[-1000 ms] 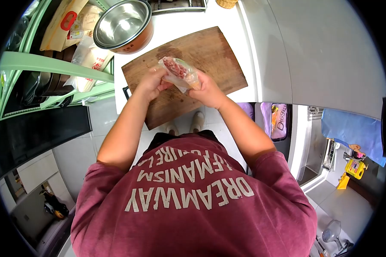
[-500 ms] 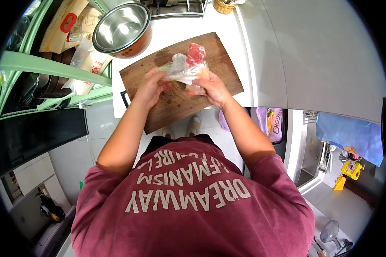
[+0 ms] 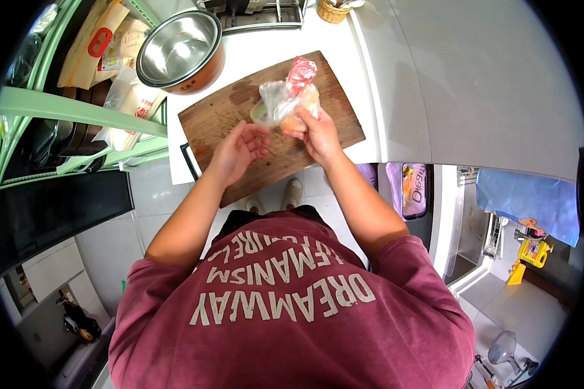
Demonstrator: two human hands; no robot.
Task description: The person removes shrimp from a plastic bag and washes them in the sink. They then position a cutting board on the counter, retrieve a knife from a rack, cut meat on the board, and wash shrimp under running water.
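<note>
Over the board [image 3: 217, 113], the right hand [image 3: 320, 135] grips the bag [image 3: 279, 102], whose meat [image 3: 301, 76] is likely light, soft and slippery, best held through the bag, while the left hand [image 3: 239, 153] stays clear, fingers half-spread.

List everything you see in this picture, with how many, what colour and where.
Smooth countertop: one, white, top centre
Flat wooden cutting board: one, brown, on countertop
Crumpled thin plastic bag: one, clear, above board
Marbled raw meat piece: one, red-white, at bag's far end
Round metal-lined pot: one, silver inside, brown outside, board's upper left
Woven basket: one, tan, top edge
Metal-framed shelf: one, pale green, left
Packages: several, beige and white, on shelf
Thin sheet: one, blue, right
Plastic bottle: one, yellow, far right
Edge items: several, too unclear to name
Short-sleeved shirt: one, maroon, bottom centre
Left hand: one, bare, near bag
Right hand: one, bare, holding bag
</note>
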